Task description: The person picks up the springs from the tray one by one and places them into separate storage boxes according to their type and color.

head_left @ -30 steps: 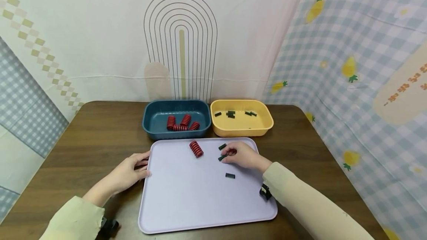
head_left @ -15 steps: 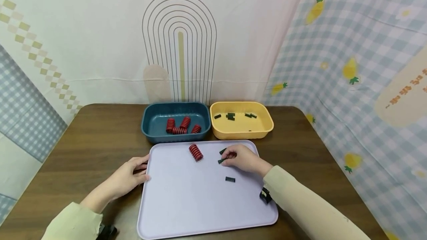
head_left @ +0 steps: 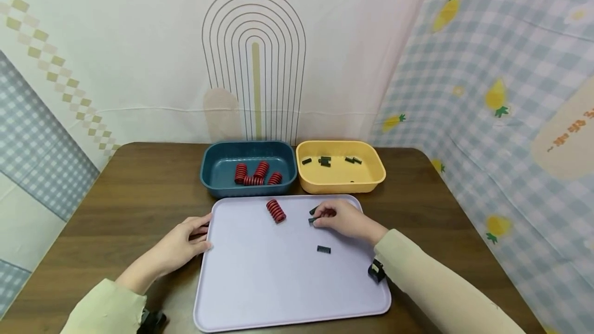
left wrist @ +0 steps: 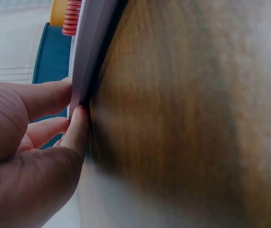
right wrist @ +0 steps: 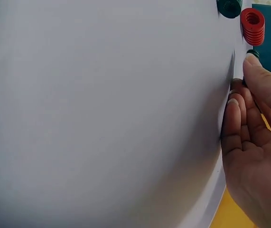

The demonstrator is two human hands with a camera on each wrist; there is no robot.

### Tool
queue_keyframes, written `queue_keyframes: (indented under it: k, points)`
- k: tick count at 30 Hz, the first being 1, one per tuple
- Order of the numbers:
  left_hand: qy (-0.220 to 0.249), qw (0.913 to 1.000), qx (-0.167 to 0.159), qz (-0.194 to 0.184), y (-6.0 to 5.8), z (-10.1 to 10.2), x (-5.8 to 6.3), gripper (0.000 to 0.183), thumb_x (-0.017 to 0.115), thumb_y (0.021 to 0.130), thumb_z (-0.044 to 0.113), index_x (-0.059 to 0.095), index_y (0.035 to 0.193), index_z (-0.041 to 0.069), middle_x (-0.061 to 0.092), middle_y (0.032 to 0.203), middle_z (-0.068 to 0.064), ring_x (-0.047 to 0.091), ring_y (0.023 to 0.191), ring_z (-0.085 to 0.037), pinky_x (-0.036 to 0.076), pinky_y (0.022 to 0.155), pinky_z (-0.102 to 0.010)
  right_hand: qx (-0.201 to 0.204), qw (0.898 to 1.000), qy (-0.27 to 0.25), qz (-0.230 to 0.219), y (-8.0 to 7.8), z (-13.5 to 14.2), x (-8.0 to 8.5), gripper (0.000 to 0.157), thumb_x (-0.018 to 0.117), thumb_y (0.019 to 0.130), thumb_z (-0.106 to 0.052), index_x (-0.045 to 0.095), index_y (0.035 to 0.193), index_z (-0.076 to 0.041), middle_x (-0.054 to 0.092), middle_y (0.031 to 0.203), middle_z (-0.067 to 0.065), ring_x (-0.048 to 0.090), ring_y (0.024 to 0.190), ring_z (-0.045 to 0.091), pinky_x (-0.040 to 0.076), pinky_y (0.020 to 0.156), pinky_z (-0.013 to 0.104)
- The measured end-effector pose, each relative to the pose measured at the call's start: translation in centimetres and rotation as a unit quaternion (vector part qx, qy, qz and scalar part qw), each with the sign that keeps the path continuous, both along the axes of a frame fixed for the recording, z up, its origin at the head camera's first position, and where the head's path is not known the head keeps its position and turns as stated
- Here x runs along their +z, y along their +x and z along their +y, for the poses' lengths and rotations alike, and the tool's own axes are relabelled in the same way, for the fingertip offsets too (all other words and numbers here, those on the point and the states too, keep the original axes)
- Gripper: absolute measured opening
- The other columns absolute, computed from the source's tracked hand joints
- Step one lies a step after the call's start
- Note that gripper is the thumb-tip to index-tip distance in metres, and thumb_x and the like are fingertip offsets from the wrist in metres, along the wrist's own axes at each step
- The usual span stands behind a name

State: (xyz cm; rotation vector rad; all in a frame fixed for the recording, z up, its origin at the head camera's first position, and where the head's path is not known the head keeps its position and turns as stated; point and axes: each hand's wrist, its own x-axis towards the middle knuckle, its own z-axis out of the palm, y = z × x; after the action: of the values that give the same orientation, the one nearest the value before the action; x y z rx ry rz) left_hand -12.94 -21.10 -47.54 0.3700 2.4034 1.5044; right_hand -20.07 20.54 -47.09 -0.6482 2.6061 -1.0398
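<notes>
My right hand [head_left: 345, 218] pinches a small dark green spring [head_left: 312, 221] between thumb and fingers, low over the right part of the pale lilac tray [head_left: 260, 277]. Beside its fingertips, another green spring [head_left: 313, 211] is partly hidden. A third green spring [head_left: 324, 249] lies nearer on the tray, and a larger red spring [head_left: 276, 211] lies near its far edge. My left hand [head_left: 178, 246] touches the tray's left rim with its fingertips; in the left wrist view the thumb [left wrist: 77, 128] rests against the rim's outer side.
Behind the tray stand a dark blue bin [head_left: 213, 187] with several red springs [head_left: 261, 170] and a yellow bin [head_left: 371, 182] with several green springs [head_left: 326, 162]. The wooden table [head_left: 139, 184] meets a cloth backdrop at the back and right.
The right hand stays at nearly the same spot, its fingers now covering more of the green spring. The left hand keeps to the rim. The whole head view shifts slightly.
</notes>
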Motion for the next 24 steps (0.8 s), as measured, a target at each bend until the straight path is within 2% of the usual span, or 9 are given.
queue_keyframes:
  k: [7,14,24]
  points:
    - [0.001,1.0000,0.004,0.001,0.0,0.0,-0.2,0.068,0.068,0.089,0.003,0.033,0.146,-0.007,0.037,0.139,-0.028,0.051,0.122,-0.038,0.050,0.088,-0.029,-0.025,1.000,-0.015,0.003,0.1,0.5,0.6,0.009,0.073,0.087,-0.035,0.070,0.092,-0.027,0.065,0.088,-0.010,0.058,0.082,0.012,0.049,0.075,0.030]
    - [0.010,0.9999,0.002,-0.004,0.2,0.0,-0.1,0.068,0.068,0.089,0.002,0.032,0.146,-0.009,0.036,0.139,-0.029,0.050,0.122,-0.039,0.050,0.088,-0.029,-0.063,0.997,-0.039,0.008,0.2,1.4,2.6,0.008,0.071,0.090,-0.029,0.070,0.094,-0.022,0.065,0.089,-0.004,0.058,0.083,0.016,0.049,0.073,0.033]
    - [0.009,1.0000,-0.001,-0.003,0.0,-0.2,-0.1,0.069,0.069,0.089,0.004,0.032,0.146,-0.007,0.036,0.139,-0.029,0.050,0.123,-0.038,0.050,0.089,-0.028,-0.130,0.989,-0.055,0.046,-1.5,3.5,4.6,0.018,0.069,0.090,-0.037,0.070,0.098,-0.020,0.066,0.091,0.000,0.057,0.080,0.020,0.049,0.068,0.035]
